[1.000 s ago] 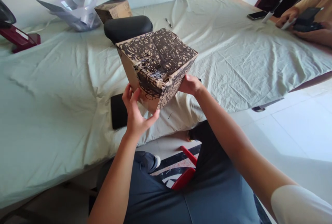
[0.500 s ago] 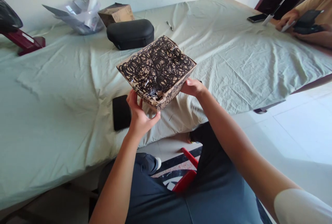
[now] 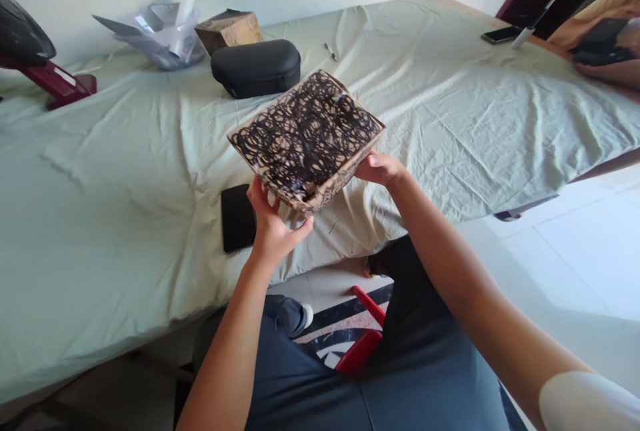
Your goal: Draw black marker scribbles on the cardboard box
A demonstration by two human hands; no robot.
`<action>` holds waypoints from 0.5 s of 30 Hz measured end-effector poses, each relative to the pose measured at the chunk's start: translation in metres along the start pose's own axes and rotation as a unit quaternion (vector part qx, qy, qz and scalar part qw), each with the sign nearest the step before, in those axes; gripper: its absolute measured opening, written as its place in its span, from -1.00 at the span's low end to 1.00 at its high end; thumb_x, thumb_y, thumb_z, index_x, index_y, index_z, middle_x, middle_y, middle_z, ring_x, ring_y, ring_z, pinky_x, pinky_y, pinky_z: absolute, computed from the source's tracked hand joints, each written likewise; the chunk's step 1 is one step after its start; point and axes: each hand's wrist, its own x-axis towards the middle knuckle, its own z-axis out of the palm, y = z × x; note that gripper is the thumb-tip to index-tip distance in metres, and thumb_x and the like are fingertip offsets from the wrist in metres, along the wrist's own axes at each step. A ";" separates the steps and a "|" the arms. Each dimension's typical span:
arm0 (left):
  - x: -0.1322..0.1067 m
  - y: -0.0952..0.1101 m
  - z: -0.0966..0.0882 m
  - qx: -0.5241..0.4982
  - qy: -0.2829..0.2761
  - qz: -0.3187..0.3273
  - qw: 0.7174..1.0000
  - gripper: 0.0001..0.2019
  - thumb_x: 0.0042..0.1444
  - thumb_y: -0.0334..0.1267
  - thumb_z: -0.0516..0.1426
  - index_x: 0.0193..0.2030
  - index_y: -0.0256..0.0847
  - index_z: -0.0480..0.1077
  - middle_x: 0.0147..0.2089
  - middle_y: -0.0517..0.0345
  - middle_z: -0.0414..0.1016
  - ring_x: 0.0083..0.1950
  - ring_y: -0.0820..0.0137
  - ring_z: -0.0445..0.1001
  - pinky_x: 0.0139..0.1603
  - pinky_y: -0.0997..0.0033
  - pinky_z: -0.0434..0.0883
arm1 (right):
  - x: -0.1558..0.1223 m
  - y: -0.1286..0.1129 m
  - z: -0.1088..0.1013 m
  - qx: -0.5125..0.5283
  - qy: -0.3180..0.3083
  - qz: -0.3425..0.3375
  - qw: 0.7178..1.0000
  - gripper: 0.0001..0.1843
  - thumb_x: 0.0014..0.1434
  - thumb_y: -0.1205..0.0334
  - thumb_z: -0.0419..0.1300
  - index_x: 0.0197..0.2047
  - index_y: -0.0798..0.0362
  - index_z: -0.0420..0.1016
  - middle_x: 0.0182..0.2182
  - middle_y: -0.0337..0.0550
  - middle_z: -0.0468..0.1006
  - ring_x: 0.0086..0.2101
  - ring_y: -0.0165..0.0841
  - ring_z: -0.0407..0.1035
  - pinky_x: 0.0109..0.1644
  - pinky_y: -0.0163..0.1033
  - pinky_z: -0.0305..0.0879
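Between my two hands is a cardboard box (image 3: pixel 307 131), brown with black scribbled loops, held tilted above the table's near edge. Its near corner looks torn or crumpled. My left hand (image 3: pixel 274 228) grips that near-left corner, thumb below and fingers along the side. At the right side, my right hand (image 3: pixel 379 168) supports the box, its thumb on the side wall; the other fingers are hidden underneath. A flat black tablet or phone (image 3: pixel 237 218) lies on the cloth just left of my left hand. Behind the box sits a black hard case (image 3: pixel 256 68).
A pale green cloth (image 3: pixel 120 218) covers the table. At the back stand a clear plastic basket (image 3: pixel 165 44) of items and a smaller brown box (image 3: pixel 230 29). A pen (image 3: pixel 331 52) lies beyond the case. Another person's arm (image 3: pixel 595 8) and a phone (image 3: pixel 501 35) are at far right.
The box stays in both hands with almost the same tilt; glare on its top has faded. The view has shifted slightly. At far right, the other person's hand has drawn back from the table edge.
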 end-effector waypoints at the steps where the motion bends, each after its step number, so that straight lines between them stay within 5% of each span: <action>1: -0.001 -0.001 0.000 -0.024 -0.007 -0.019 1.000 0.32 0.01 -0.19 0.52 0.70 -0.05 -0.28 0.66 -0.50 0.02 0.67 -0.21 0.29 0.55 -0.36 0.49 | 0.000 -0.001 0.001 -0.011 0.000 -0.001 1.000 -0.13 -0.05 -0.46 0.55 0.18 -0.10 0.67 0.17 -0.07 0.79 0.34 0.02 0.58 0.55 0.21 0.44; 6: -0.001 -0.003 0.000 -0.116 -0.043 -0.098 0.987 0.43 0.03 0.05 0.58 0.72 0.18 -0.39 0.79 -0.44 -0.20 0.72 -0.20 0.26 0.50 -0.37 0.53 | 0.000 -0.005 0.004 -0.066 -0.005 0.026 0.997 -0.04 -0.03 -0.37 0.60 0.33 -0.09 0.61 0.21 -0.04 0.75 0.33 0.02 0.58 0.55 0.15 0.45; 9: 0.008 0.004 -0.006 -0.201 -0.060 -0.123 0.970 0.51 -0.05 0.27 0.59 0.74 0.37 -0.41 0.80 -0.34 -0.12 0.71 -0.16 0.29 0.53 -0.32 0.51 | 0.001 -0.006 0.002 -0.089 0.009 0.024 0.996 0.04 -0.08 -0.37 0.63 0.37 -0.07 0.59 0.22 -0.01 0.73 0.36 0.07 0.54 0.55 0.15 0.45; 12: 0.021 0.023 -0.017 -0.292 -0.064 -0.154 0.942 0.45 -0.16 0.53 0.51 0.74 0.42 -0.19 0.74 -0.25 0.15 0.66 -0.19 0.37 0.48 -0.31 0.54 | 0.003 -0.009 0.004 -0.117 0.018 -0.023 0.993 0.08 -0.06 -0.31 0.65 0.44 -0.08 0.54 0.29 -0.03 0.69 0.46 0.08 0.42 0.62 0.12 0.34; 15: 0.033 0.047 -0.031 -0.333 -0.009 -0.204 0.921 0.13 0.06 0.64 0.29 0.71 0.36 0.11 0.71 -0.15 0.27 0.65 -0.22 0.39 0.53 -0.41 0.48 | 0.005 -0.014 0.011 -0.148 0.015 -0.052 0.988 0.15 -0.03 -0.16 0.68 0.56 -0.14 0.43 0.40 -0.07 0.59 0.61 0.06 0.19 0.68 0.12 0.24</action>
